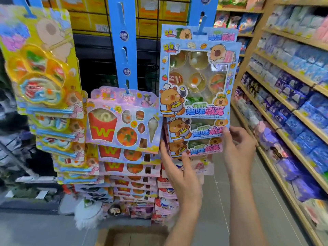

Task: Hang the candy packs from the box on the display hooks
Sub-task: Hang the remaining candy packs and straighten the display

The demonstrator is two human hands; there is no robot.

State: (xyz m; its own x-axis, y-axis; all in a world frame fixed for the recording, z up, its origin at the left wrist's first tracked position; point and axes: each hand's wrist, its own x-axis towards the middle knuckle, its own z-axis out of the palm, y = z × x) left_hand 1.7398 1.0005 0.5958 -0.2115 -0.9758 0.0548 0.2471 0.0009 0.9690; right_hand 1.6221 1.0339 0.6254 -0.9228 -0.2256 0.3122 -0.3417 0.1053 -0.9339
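Cardboard box point(131, 236) sits open on the floor at the bottom edge, right under the hands. Probably parked there so packs come straight up to the display; can't see its contents from here.

Left hand point(182, 176): fingers behind the lower blue capybara candy packs point(195, 130), thumb pressed on the front near the bottom-left corner. That reads as a pinch on the stack.

Right hand point(237, 153): fingers curled round the right edge of the same stack, thumb side hidden. Both hands look to be steadying or squaring the hung packs so they lie flat, one lapping over the next.

The top pack point(199, 71) is already on its blue display hook point(201, 26), hanging from the blue hook strip point(122, 43) column beside it.

Left of that: pink fries-and-burger packs point(122, 121) cascade down the middle strip, yellow noodle-bowl packs point(42, 68) on the left strip. Overlap keeps each front visible.

Farther right: wooden shelves point(284, 71) with blurred blue and purple packets.
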